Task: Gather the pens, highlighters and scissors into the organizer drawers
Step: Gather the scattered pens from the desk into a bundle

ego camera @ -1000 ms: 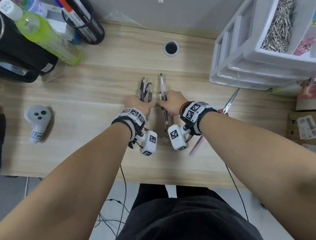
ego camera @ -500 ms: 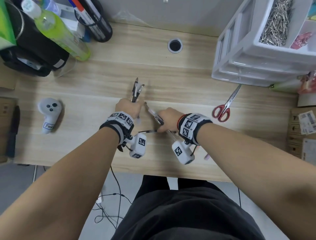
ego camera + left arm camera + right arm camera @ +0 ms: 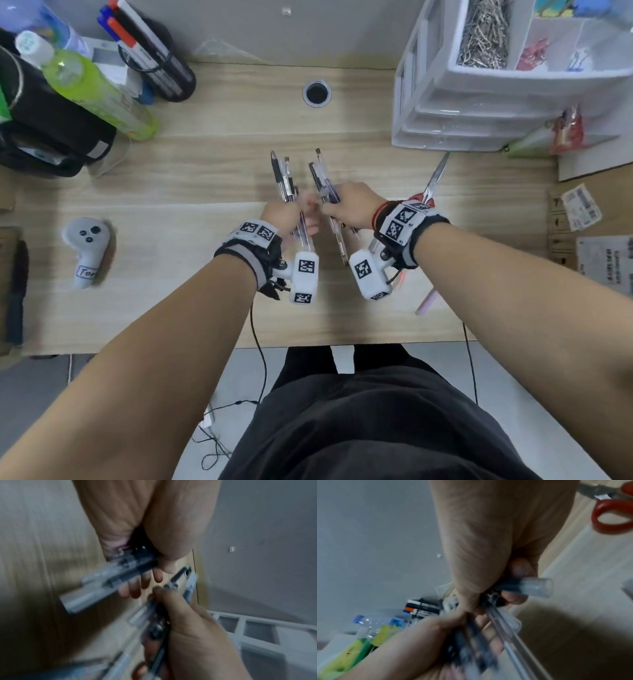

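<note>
My left hand (image 3: pixel 286 216) grips a bunch of dark and clear pens (image 3: pixel 283 178) over the middle of the wooden desk (image 3: pixel 205 192); the left wrist view shows its fingers (image 3: pixel 135 589) curled round them. Close beside it, my right hand (image 3: pixel 349 205) grips a second bunch of pens (image 3: pixel 323 181), clear barrels (image 3: pixel 530 586) sticking out of the fist. Both bunches point away from me. Red-handled scissors (image 3: pixel 433 181) lie on the desk just right of my right wrist. A pink highlighter (image 3: pixel 426 303) lies near the front edge. The white organizer drawers (image 3: pixel 462 113) stand at the back right.
A green bottle (image 3: pixel 96 92), a black bag (image 3: pixel 41 137) and a black cup of markers (image 3: pixel 161 72) crowd the back left. A white controller (image 3: pixel 85 250) lies at the left. A cable hole (image 3: pixel 317 93) is at the back centre. Boxes (image 3: pixel 592 219) stand at the right.
Both hands have lifted and drawn together, each with its pens now pointing away from me. Half a second ago the right hand's pens were slanted across the desk.
</note>
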Demonstrator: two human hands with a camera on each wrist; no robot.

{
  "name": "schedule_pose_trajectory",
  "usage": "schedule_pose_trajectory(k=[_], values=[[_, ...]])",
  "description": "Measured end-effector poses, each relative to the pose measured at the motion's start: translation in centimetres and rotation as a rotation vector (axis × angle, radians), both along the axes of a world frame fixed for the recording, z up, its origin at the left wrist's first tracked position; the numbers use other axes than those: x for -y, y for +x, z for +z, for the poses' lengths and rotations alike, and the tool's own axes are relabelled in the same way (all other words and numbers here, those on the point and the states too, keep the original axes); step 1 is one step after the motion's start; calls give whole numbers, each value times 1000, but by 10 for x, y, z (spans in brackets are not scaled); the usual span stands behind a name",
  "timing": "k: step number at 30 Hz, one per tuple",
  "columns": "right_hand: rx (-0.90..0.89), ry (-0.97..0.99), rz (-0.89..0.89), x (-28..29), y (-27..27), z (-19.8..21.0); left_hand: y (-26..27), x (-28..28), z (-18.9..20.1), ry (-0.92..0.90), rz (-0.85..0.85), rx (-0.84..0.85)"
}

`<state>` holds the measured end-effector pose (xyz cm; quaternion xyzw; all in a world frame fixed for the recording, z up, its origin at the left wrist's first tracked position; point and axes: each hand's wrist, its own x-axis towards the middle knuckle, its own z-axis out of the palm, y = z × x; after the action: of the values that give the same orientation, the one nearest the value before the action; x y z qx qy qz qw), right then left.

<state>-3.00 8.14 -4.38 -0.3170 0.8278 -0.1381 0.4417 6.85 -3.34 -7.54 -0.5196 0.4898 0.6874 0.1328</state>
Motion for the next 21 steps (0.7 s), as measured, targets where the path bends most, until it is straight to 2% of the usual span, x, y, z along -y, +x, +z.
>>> schedule_pose_trajectory(k=[2, 5, 11, 15, 18, 20, 21], values=[[5, 12, 29, -7, -2, 16, -18, -20, 10, 123, 24, -34], [5, 75, 6, -26, -9, 31, -38, -44, 22, 168, 6, 7], [169, 176, -226, -81, -18, 38, -57, -90, 39, 455, 26, -53], [323, 230, -236, -104, -8, 27, -62, -117, 39, 390, -230, 45], [494, 143, -410, -124, -1, 21, -60, -126, 34, 303, -259, 134], [464, 84, -567, -146, 0, 22, -57, -122, 26, 238, -213, 146], [371, 101, -658, -160, 1, 20, -55, -117, 22, 171, -226, 154]])
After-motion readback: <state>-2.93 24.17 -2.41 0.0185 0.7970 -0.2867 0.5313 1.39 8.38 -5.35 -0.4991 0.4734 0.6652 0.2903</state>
